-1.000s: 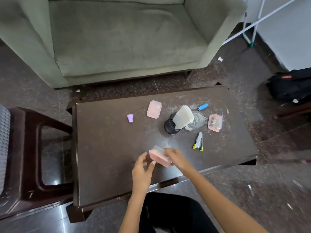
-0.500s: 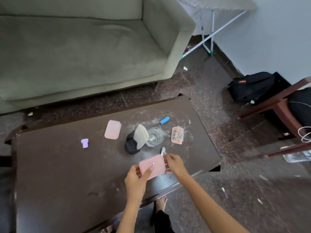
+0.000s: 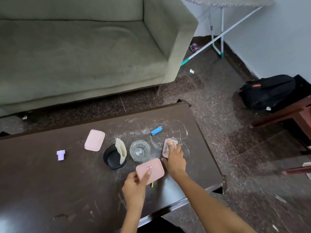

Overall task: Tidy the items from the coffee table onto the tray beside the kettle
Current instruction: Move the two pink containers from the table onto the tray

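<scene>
Glass [image 3: 139,150] stands between cup [image 3: 114,157] on its left and small box [image 3: 170,147] on its right

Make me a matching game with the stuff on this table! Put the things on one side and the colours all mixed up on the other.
Things:
1. stapler
2. round cup holding a folded paper
3. box with a sticker, held in the left hand
4. little block alone on the left of the table

Colours:
A. pink
B. purple
C. blue
D. black

Right pairs: 1-C, 2-D, 3-A, 4-B
</scene>
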`<state>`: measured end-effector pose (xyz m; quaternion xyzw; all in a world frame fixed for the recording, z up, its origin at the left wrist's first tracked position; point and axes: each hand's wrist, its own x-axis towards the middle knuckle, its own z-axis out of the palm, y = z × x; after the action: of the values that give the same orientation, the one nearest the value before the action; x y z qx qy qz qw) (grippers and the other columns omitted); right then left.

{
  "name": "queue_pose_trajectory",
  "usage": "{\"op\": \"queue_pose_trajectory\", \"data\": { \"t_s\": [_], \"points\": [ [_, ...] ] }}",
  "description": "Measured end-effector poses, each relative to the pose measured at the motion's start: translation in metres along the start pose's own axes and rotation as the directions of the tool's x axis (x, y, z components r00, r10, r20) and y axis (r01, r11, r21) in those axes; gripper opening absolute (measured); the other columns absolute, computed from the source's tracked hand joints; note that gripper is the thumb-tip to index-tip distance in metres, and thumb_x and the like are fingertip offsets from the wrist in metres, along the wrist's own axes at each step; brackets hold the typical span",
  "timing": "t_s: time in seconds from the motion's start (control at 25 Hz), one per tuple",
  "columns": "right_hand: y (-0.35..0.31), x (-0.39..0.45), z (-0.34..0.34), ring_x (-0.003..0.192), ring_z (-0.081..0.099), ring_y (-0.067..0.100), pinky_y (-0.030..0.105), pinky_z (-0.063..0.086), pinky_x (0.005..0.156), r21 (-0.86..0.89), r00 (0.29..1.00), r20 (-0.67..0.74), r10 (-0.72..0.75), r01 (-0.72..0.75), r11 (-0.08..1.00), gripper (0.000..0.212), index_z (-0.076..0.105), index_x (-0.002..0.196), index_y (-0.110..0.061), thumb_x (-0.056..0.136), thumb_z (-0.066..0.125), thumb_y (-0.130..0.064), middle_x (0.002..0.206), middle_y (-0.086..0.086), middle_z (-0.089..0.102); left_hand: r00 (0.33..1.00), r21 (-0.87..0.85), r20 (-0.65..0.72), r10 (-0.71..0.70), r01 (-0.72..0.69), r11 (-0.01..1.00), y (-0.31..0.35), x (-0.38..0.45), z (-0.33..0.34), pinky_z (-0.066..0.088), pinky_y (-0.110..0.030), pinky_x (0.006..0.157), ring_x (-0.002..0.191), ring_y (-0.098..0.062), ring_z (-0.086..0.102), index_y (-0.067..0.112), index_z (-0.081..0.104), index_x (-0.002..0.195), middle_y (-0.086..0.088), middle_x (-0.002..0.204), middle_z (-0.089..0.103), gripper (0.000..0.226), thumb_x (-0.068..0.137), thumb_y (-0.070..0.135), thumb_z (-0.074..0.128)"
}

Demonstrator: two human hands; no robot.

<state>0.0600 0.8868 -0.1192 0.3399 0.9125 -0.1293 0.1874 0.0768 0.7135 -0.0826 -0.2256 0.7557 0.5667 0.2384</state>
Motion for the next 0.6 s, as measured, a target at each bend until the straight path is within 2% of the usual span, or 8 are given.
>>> {"op": "queue_pose_trajectory", "data": {
  "t_s": [0.12, 0.24, 0.36, 0.44, 0.52, 0.6],
  "points": [
    [-0.001, 0.018, 0.010, 0.117, 0.050, 0.037, 0.042, 0.051, 0.083, -0.005, 0.999, -0.002, 0.035, -0.035, 0.999, 0.059, 0.024, 0.140, -0.017, 0.091, 0.053, -0.032, 0.150, 0.018, 0.015, 1.000, 0.015, -0.022, -0.013, 0.014, 1.000, -0.005, 0.002, 0.008, 0.051, -0.036, 0.082, 0.081, -0.024, 0.067, 0.014, 0.065, 0.089, -0.006, 0.083, 0.070, 0.027, 0.073, 0.031, 0.079],
    [-0.002, 0.029, 0.004, 0.110, 0.054, 0.041, 0.042, 0.051, 0.081, 0.002, 0.998, -0.002, 0.058, -0.058, 0.998, 0.047, 0.027, 0.136, -0.010, 0.094, 0.043, -0.018, 0.141, 0.023, 0.029, 1.000, -0.005, -0.021, -0.015, 0.015, 1.000, -0.008, 0.000, 0.014, 0.054, -0.042, 0.085, 0.080, -0.023, 0.068, 0.016, 0.064, 0.087, -0.005, 0.082, 0.071, 0.026, 0.072, 0.030, 0.079],
    [0.004, 0.017, -0.011, 0.105, 0.056, 0.041, 0.044, 0.048, 0.084, 0.208, 0.992, 0.014, 0.122, -0.122, 0.971, 0.038, 0.034, 0.124, -0.009, 0.093, 0.044, -0.028, 0.125, 0.022, 0.043, 1.000, -0.007, -0.006, -0.030, 0.030, 1.000, -0.008, -0.005, 0.010, 0.054, -0.044, 0.085, 0.081, -0.024, 0.068, 0.017, 0.064, 0.088, -0.005, 0.083, 0.071, 0.027, 0.072, 0.033, 0.080],
    [0.011, -0.006, -0.024, 0.103, 0.057, 0.041, 0.042, 0.046, 0.084, 0.320, 0.995, 0.032, 0.090, -0.096, 0.942, 0.039, 0.036, 0.120, -0.009, 0.091, 0.047, -0.033, 0.119, 0.021, 0.047, 0.999, -0.021, 0.017, -0.027, 0.027, 0.999, -0.004, -0.015, 0.001, 0.055, -0.046, 0.084, 0.081, -0.024, 0.069, 0.018, 0.065, 0.087, -0.004, 0.083, 0.072, 0.029, 0.071, 0.036, 0.080],
    [0.018, -0.036, -0.044, 0.104, 0.057, 0.040, 0.041, 0.045, 0.086, 0.388, 0.999, 0.032, 0.022, -0.033, 0.921, 0.041, 0.037, 0.123, -0.011, 0.093, 0.047, -0.035, 0.119, 0.022, 0.053, 0.999, -0.059, 0.039, -0.019, 0.022, 0.998, 0.008, -0.032, -0.016, 0.056, -0.046, 0.084, 0.080, -0.022, 0.070, 0.020, 0.066, 0.084, -0.004, 0.083, 0.072, 0.031, 0.067, 0.042, 0.080],
    [0.016, -0.072, -0.069, 0.100, 0.061, 0.037, 0.038, 0.050, 0.083, 0.517, 0.999, 0.050, 0.015, -0.038, 0.855, 0.036, 0.043, 0.127, -0.017, 0.095, 0.043, -0.035, 0.116, 0.020, 0.061, 0.998, -0.099, 0.050, -0.024, 0.029, 0.995, 0.019, -0.051, -0.044, 0.057, -0.047, 0.082, 0.077, -0.019, 0.069, 0.022, 0.065, 0.081, -0.003, 0.082, 0.073, 0.032, 0.063, 0.045, 0.078]
  ]
}}
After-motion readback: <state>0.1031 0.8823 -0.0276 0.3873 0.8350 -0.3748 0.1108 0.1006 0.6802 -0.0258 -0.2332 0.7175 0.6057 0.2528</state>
